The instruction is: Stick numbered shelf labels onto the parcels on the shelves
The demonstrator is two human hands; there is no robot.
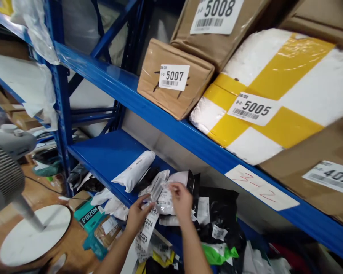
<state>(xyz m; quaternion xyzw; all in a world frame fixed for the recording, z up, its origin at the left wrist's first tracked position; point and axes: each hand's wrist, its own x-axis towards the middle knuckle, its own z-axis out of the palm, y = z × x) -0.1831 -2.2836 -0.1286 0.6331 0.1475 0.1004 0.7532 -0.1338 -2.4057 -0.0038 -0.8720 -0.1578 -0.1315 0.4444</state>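
Note:
My left hand (138, 213) is closed at the top of a strip of printed number labels (148, 230), which hangs down below its fingers. My right hand (180, 198) has thumb and forefinger pinched together at a white and clear plastic parcel (165, 199); whatever is between those fingertips is too small to make out. A small clear-wrapped packet (157, 184) lies just above both hands. To its left a white padded parcel (135, 171) rests on the blue shelf (103, 152).
Above are a carton labelled 5007 (174, 78), a yellow-taped foam box (274, 87) and a blue beam (165, 118). Black bags (221, 213) lie at the right. A fan (5, 171) stands left, near a teal box (90, 215) on the floor.

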